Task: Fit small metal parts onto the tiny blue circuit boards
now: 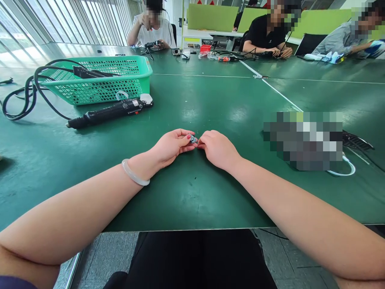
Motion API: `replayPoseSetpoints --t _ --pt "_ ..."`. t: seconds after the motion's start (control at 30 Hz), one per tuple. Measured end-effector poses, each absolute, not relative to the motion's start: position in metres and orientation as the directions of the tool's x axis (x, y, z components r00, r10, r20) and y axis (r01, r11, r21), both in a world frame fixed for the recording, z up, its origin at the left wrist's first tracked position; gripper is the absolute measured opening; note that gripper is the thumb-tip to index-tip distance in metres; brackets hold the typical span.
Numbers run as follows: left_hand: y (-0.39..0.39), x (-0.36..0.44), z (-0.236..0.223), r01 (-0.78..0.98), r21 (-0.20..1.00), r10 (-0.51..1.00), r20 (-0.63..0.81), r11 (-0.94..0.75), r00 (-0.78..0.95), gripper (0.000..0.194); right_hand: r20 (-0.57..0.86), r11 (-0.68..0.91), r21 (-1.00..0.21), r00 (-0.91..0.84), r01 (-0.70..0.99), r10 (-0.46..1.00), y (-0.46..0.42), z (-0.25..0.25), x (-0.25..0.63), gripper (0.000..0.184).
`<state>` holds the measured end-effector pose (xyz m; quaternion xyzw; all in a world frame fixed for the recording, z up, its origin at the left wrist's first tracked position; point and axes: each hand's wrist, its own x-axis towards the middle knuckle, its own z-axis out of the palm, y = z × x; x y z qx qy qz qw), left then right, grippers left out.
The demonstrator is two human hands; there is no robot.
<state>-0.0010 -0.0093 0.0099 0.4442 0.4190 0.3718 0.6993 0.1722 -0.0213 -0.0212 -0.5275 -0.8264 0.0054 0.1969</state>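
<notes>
My left hand [174,146] pinches a small dark circuit board [193,139] between thumb and fingers, just over the green table [192,192]. Close against the board's right side is my right hand [218,148]. Its fingers are curled and pressed together at the board's edge, and whatever they may hold is hidden or too small to name. A pale bangle [135,173] circles my left wrist. Beyond my left hand lies a black electric screwdriver [111,112] with a cable at its left end.
A green plastic basket [112,93] holding a black corded item stands at the back left. To the right sits a blurred-out object [303,140] beside a white cable [350,170]. Three people sit across the table, near a red box [205,48] and several cables.
</notes>
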Motion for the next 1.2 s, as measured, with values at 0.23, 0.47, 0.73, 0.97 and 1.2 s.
replayPoseSetpoints --t 0.23,0.47,0.73,0.97,1.2 --pt "-0.014 -0.003 0.012 -0.07 0.941 0.835 -0.259 0.332 0.486 0.014 0.575 0.596 -0.522 -0.264 0.611 0.774 -0.03 -0.002 0.181 0.02" --pt "-0.014 -0.004 0.01 -0.057 0.929 0.755 -0.26 0.366 0.602 0.013 0.617 0.698 -0.501 -0.355 0.511 0.702 -0.034 -0.003 0.174 0.019" --pt "-0.015 -0.004 0.011 -0.079 0.911 0.746 -0.278 0.404 0.605 0.012 0.646 0.692 -0.453 -0.328 0.562 0.69 -0.035 -0.002 0.174 0.02" --pt "-0.011 -0.004 0.009 -0.155 0.891 0.802 -0.293 0.426 0.521 0.008 0.351 0.445 -0.528 -0.291 0.723 0.89 -0.033 0.0 0.197 0.015" --pt "-0.01 -0.004 0.009 -0.128 0.894 0.8 -0.311 0.429 0.513 0.022 0.166 0.354 -0.493 -0.314 0.794 0.935 -0.029 -0.006 0.204 0.011"
